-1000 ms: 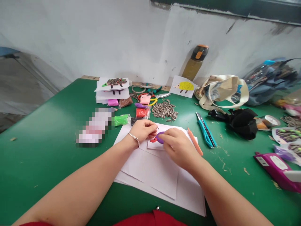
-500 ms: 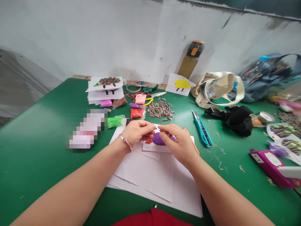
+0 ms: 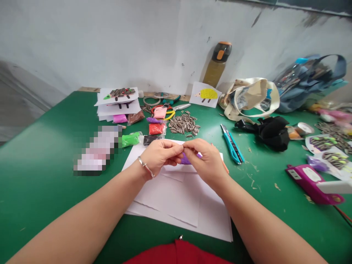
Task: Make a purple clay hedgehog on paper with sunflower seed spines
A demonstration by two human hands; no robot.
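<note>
My left hand, with a silver bangle at the wrist, is closed in a pinch. Its fingertips meet those of my right hand, also pinched. Whatever is between them is too small to make out. Just below and behind the fingers, a purple clay shape shows on a white card, mostly covered by my right hand. That card rests on several loose sheets of white paper. Beyond my hands lie a pile of striped sunflower seeds and a bag of black clay.
Bags of green and red clay lie left of the seeds, near scissors. A teal utility knife is on the right, before a black cloth item. A magenta glue gun lies at far right. A bottle stands by the wall.
My fingertips have come together from slightly apart, now meeting over the card. The red part of the clay shape is now hidden. The whole view has shifted a little.
</note>
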